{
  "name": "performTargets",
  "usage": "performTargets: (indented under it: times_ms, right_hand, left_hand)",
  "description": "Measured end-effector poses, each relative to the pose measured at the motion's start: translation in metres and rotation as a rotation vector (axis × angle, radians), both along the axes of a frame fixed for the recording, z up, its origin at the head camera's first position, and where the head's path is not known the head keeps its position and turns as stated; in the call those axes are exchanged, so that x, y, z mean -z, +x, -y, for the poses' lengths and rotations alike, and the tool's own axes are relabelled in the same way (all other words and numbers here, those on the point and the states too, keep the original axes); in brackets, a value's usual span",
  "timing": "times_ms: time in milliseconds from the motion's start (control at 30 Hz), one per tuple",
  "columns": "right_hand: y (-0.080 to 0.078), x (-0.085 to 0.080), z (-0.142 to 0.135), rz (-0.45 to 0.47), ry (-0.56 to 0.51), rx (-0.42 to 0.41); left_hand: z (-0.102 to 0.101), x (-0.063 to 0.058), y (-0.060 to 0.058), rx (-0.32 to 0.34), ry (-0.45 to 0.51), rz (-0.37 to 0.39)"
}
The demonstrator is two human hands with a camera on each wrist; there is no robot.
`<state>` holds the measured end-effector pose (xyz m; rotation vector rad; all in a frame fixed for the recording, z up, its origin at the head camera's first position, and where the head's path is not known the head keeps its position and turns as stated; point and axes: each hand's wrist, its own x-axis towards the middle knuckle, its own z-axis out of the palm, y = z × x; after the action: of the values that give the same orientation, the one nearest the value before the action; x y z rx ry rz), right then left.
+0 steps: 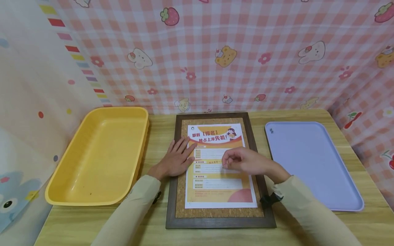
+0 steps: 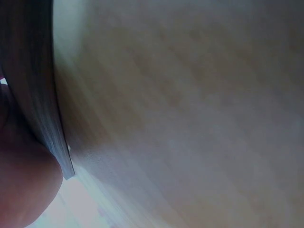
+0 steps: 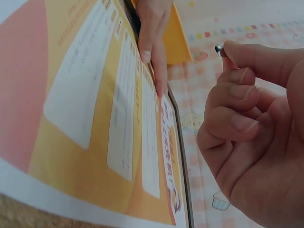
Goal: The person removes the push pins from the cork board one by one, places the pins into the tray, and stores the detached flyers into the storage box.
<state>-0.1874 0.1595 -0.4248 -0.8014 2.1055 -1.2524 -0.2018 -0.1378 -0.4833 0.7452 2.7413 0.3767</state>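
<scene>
A printed orange-and-white sheet (image 1: pixel 220 201) lies on a dark-framed cork board (image 1: pixel 221 213). One small silver thumbtack (image 1: pixel 192 128) sits in the sheet's top left corner. My left hand (image 1: pixel 175 159) rests with spread fingers on the sheet's left edge and the board's frame. Above the middle of the sheet, my right hand (image 1: pixel 246 161) pinches another silver thumbtack (image 3: pixel 219 50) between thumb and index finger, the other fingers curled in. Its shiny head shows in the right wrist view. The left wrist view catches only part of the frame (image 2: pixel 35 71) and a blurred bit of hand.
A yellow plastic bin (image 1: pixel 101 160) stands on the wooden table (image 1: pixel 144 222) left of the board. To the right lies a flat lavender tray (image 1: pixel 314 160). A pink checked cloth (image 1: pixel 197 61) with cartoon prints hangs behind, and patterned cloth hangs at both sides.
</scene>
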Motion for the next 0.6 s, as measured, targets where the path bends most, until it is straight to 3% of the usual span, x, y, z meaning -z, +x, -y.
performTargets:
  times_ms: [300, 600]
  right_hand:
    - [-0.006, 0.004, -0.015, -0.019, -0.020, 0.069]
    - [-0.010, 0.006, -0.031, 0.003, -0.010, 0.246]
  left_hand:
    - [0.001, 0.005, -0.001, 0.000, 0.045, 0.006]
    - [0.001, 0.001, 0.000, -0.001, 0.018, 0.006]
